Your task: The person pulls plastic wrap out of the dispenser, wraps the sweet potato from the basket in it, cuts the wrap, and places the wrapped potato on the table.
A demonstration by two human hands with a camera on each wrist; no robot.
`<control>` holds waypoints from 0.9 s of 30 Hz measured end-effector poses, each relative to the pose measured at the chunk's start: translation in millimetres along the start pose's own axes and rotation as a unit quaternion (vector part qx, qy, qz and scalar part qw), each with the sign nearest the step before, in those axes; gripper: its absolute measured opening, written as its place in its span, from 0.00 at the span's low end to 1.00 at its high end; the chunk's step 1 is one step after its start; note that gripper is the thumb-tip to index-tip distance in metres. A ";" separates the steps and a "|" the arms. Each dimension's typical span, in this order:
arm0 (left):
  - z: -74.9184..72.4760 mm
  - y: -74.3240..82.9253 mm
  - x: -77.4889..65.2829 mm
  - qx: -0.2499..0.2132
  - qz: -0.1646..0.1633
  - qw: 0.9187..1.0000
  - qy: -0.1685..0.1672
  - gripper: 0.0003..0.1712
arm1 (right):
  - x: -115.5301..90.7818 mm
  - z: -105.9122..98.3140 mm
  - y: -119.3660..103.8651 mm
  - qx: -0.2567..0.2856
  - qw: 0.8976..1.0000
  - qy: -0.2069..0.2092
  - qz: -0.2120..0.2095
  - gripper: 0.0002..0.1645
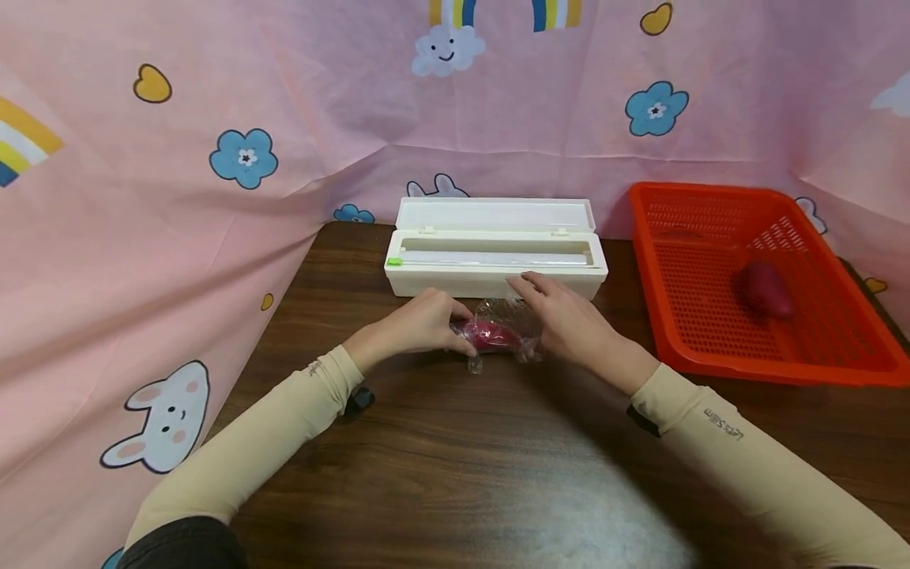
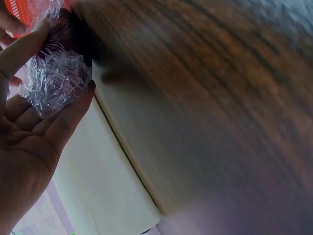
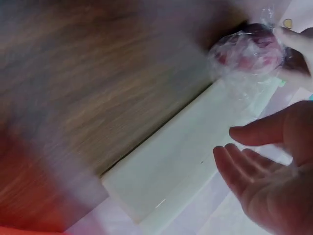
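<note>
We see a pinkish-red object in clear film (image 1: 494,336) held over the dark wood desk (image 1: 455,466), its near end pinched between the thumb and fingers of the left hand (image 1: 419,322). The right hand (image 1: 574,322), thumb and fingers spread apart and gripping nothing, hangs just beside the film's other end. Behind both, we find an open white box (image 1: 498,283); to the right, a red basket (image 1: 682,284) bearing a similar object (image 1: 768,291).
</note>
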State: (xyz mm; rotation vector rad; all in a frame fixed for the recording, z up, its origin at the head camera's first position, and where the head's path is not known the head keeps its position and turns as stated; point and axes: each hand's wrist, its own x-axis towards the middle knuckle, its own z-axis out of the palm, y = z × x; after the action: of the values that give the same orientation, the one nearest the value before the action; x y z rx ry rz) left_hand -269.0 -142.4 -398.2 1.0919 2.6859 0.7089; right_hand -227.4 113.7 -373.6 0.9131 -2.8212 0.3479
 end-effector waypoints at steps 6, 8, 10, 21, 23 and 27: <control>2.9 -0.8 1.7 0.004 0.005 1.000 -0.005 0.27 | -0.4 6.5 9.3 0.000 0.998 -0.057 -0.039 0.53; 3.9 -0.8 2.5 0.008 0.004 1.000 -0.006 0.27 | -1.7 7.9 11.3 0.005 0.996 -0.076 -0.048 0.53; 4.1 -0.8 2.6 0.010 0.001 1.000 -0.006 0.27 | -3.5 7.5 12.2 0.008 0.993 -0.100 -0.057 0.53; 0.5 -2.7 -0.4 0.006 -0.006 1.000 0.003 0.27 | -9.3 11.1 10.6 0.054 0.990 -0.062 -0.118 0.38; 0.7 -2.9 -0.5 0.003 -0.007 1.000 0.004 0.27 | -9.9 14.7 10.4 0.057 0.989 -0.033 -0.133 0.33; 0.5 -2.8 -0.5 0.003 -0.008 1.000 0.009 0.27 | -10.4 17.8 8.1 0.064 0.988 -0.004 -0.138 0.27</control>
State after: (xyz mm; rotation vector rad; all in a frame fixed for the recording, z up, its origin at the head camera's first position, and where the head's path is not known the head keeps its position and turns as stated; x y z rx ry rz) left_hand -270.3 -144.3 -400.0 1.0691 2.7102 0.7132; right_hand -225.3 121.1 -394.3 1.3132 -2.6538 0.4902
